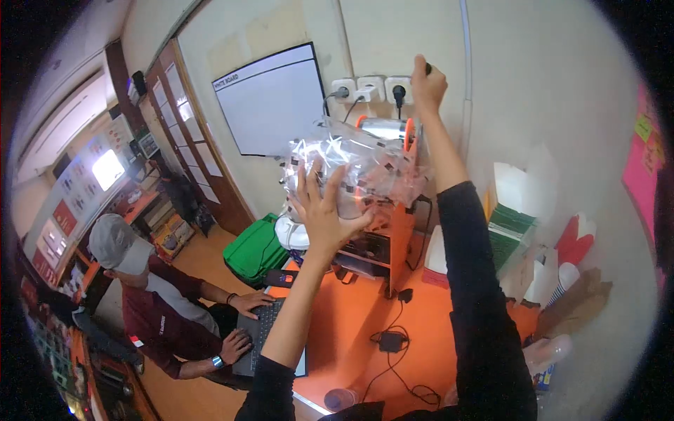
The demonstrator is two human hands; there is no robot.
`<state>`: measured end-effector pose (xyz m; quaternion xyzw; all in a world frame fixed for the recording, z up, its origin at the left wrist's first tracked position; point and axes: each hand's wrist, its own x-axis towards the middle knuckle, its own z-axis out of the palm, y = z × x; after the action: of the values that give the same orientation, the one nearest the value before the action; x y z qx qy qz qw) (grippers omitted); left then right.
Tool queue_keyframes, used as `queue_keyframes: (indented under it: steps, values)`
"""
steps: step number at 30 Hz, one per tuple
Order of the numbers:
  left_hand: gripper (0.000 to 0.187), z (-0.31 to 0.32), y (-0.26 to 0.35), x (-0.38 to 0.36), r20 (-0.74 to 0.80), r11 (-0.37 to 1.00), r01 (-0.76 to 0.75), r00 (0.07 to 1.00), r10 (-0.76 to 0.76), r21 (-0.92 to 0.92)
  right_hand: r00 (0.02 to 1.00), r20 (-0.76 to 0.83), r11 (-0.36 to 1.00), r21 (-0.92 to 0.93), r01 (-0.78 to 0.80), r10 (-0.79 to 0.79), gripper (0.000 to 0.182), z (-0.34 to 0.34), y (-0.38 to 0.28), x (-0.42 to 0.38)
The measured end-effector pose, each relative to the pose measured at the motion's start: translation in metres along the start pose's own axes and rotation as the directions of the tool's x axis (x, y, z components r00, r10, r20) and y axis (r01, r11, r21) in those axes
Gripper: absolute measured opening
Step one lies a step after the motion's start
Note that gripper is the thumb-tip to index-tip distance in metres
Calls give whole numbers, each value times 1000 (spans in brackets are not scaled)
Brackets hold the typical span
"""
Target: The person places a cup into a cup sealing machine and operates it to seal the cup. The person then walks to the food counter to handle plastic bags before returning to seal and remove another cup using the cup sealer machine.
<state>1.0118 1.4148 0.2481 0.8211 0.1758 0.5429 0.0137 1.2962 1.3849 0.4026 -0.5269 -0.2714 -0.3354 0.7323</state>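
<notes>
My left hand (323, 210) lies with its fingers spread against a crinkled clear plastic bag (358, 158), which covers something on the orange stand. Behind the bag shows a spool (386, 128) with orange rims. Up by the wall, to the right of the sockets, my right hand (430, 88) is closed around a small black object (428, 69), of which only the end shows. A black plug (399, 92) sits in the rightmost socket (400, 81), just left of that hand.
A person in a cap (116, 242) types on a laptop (265, 330) at the left. On the orange table (337, 351) lie a black adapter (392, 342) with cables and a plastic cup (340, 400). Green boxes (507, 228) and paper cups (564, 276) stand at the right.
</notes>
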Motion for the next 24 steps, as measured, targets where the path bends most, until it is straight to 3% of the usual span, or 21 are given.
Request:
queue_keyframes:
  steps: [1, 3, 5, 6, 8, 9, 10, 12, 13, 14, 15, 16, 18, 20, 21, 23, 24]
  values:
    - [89, -1, 0, 0, 17, 1000, 3, 1000, -2, -7, 1000, -12, 999, -52, -12, 12, 58, 4, 15, 8]
    - [87, 0, -4, 0, 34, 999, 1, 999, 0, -54, 996, -68, 999, 13, 50, -49, 56, 13, 65, 25]
    - [87, -5, -4, 0, 34, 999, -10, 999, 12, -50, 973, 146, 977, 92, -191, 176, 47, 10, 106, 42]
    - [86, -8, -2, 1, 64, 998, -10, 998, 14, -62, 977, 144, 978, 114, -176, 160, 47, 13, 95, 43]
    - [86, -9, 0, 4, 78, 999, 0, 997, 4, -52, 800, 526, 827, 283, -486, 290, 37, 1, 83, 41]
    - [86, -7, -1, 5, 70, 999, -5, 997, 8, -53, 688, 644, 715, 303, -631, 335, 34, -4, 75, 43]
    - [86, -6, -1, 3, 67, 999, -4, 998, 8, -54, 684, 647, 712, 299, -635, 338, 34, -8, 66, 42]
    - [86, -5, -2, 2, 72, 999, 5, 997, -1, -45, 635, 712, 550, 415, -725, 300, 33, -9, 64, 39]
    - [86, -5, -1, 3, 75, 999, 7, 997, -4, -39, 583, 792, 603, 379, -702, 182, 40, 1, 106, 55]
    - [86, -5, 0, 3, 76, 999, 11, 997, -8, -32, 578, 796, 598, 377, -707, 182, 40, 6, 105, 49]
    - [88, -6, 1, 3, 69, 1000, -11, 998, 12, -11, 836, 452, 903, 135, -407, 309, 44, 15, 103, 41]
    - [89, -7, 0, 3, 59, 999, -30, 998, 30, 14, 984, 57, 949, -279, -149, 171, 48, 28, 99, 31]
    - [88, -6, -3, 3, 53, 1000, -10, 999, 10, 2, 949, 147, 926, -303, -226, 280, 50, 37, 66, 17]
    - [87, -2, -3, 1, 59, 999, 4, 998, -2, -39, 945, -22, 772, -571, -280, 327, 47, 45, 53, 13]
    - [87, -1, -4, 1, 49, 999, -7, 999, 9, -37, 945, -25, 765, -580, -279, 326, 47, 46, 81, 31]
    - [88, 0, -6, 1, 40, 1000, -12, 999, 14, -29, 944, 273, 983, -68, -173, 185, 46, 50, 151, 75]
    - [88, -1, -5, 1, 38, 999, -10, 999, 12, -31, 944, 275, 983, -70, -170, 183, 46, 31, 133, 71]
